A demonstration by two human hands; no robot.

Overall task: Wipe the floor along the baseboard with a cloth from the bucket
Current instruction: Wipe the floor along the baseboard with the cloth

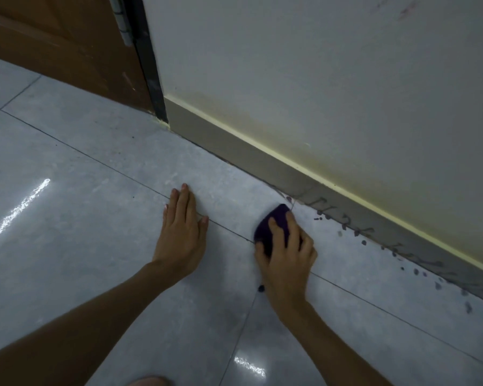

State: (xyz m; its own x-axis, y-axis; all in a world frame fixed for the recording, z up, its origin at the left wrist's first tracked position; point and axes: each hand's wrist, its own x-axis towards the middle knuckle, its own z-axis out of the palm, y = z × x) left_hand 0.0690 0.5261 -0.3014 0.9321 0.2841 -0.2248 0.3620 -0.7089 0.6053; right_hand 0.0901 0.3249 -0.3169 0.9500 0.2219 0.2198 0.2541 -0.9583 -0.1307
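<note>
Grey tiled floor fills most of the view, glossy, with light glare in patches. White wall at upper right, yellowish staining low down, top cut off by the frame. Brown door at upper left, only its lower part in view; hinge is blurred. Baseboard runs diagonally from the door frame down to the right edge; its far right end is smeared with dark marks that are hard to read. Both forearms enter from the bottom, bare. Left hand lies flat on the floor, fingers straight and together, holding nothing. Right hand presses down on the purple cloth, fingers curled over it; the cloth is mostly hidden under the hand, with only its far tip showing, on the floor just beside the baseboard. Dark specks are scattered on the floor along the baseboard right of the cloth. One dark blob near the right wrist, unclear what. Skin-toned shape at the bottom edge, cut off, cannot tell what.
</note>
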